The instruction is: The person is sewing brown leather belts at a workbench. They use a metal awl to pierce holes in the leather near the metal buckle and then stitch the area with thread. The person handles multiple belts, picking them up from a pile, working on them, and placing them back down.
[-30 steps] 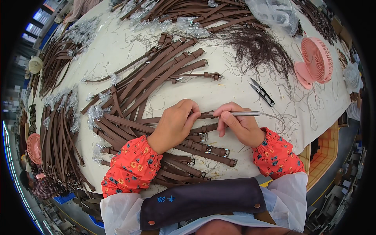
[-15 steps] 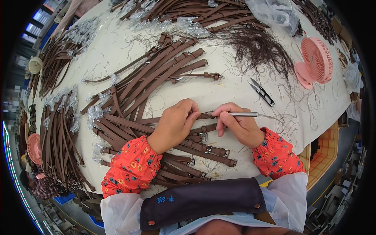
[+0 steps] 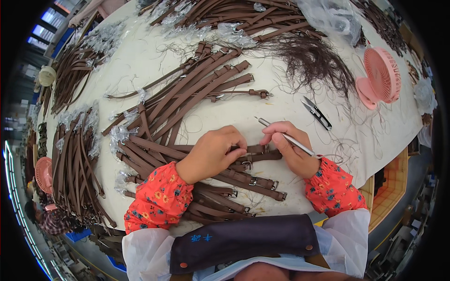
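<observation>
My left hand [image 3: 213, 153] is closed on a brown buckle strap [image 3: 273, 155], thumb and fingers pinching it; part of the strap is hidden under the hand. In my right hand [image 3: 296, 152] is a slim silver pen-shaped tool [image 3: 300, 146] with a thin cord at its rear. Its narrow tip points up and left, apart from the strap. Right-hand fingertips are close to the strap's buckle end. More brown straps [image 3: 251, 179] with metal buckles lie beneath and below my left hand.
Black-handled thread snips [image 3: 318, 114] lie right of centre. Beyond them are a pink fan [image 3: 382, 75] and a tangle of dark thread [image 3: 311, 61]. Strap bundles [image 3: 75, 164] with plastic-wrapped ends lie left and at the far side. Another person [image 3: 54, 220] is at the far left.
The tool has swung from nearly level to slanting, its tip moving up and away from the strap. More of the strap's buckle end shows right of my left hand.
</observation>
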Demonstrator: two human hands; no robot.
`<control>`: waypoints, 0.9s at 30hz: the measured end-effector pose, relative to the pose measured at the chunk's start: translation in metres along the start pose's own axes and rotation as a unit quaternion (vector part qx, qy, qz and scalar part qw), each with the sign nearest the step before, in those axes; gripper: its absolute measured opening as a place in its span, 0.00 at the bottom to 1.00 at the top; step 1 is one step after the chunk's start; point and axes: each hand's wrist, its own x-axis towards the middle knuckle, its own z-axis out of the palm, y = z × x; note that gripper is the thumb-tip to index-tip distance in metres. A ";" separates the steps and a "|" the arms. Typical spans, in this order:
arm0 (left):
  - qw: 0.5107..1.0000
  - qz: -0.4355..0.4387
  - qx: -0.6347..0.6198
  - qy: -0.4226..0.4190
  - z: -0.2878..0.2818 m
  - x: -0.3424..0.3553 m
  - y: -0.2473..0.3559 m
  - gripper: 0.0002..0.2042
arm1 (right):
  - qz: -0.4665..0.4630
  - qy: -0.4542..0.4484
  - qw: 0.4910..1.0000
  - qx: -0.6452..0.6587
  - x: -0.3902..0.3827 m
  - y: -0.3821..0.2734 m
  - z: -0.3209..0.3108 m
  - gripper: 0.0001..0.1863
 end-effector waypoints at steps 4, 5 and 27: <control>0.970 -0.008 -0.078 -0.229 -0.016 -0.003 0.006 0.05 | -0.048 -0.052 0.997 0.036 0.000 0.009 0.005 0.12; 0.976 -0.014 -0.058 -0.209 -0.020 -0.004 0.008 0.05 | -0.033 -0.071 0.996 0.038 -0.002 0.008 0.004 0.12; 0.958 -0.065 0.209 0.184 -0.047 -0.001 -0.030 0.15 | -0.149 -0.007 0.987 -0.054 -0.003 0.011 -0.001 0.11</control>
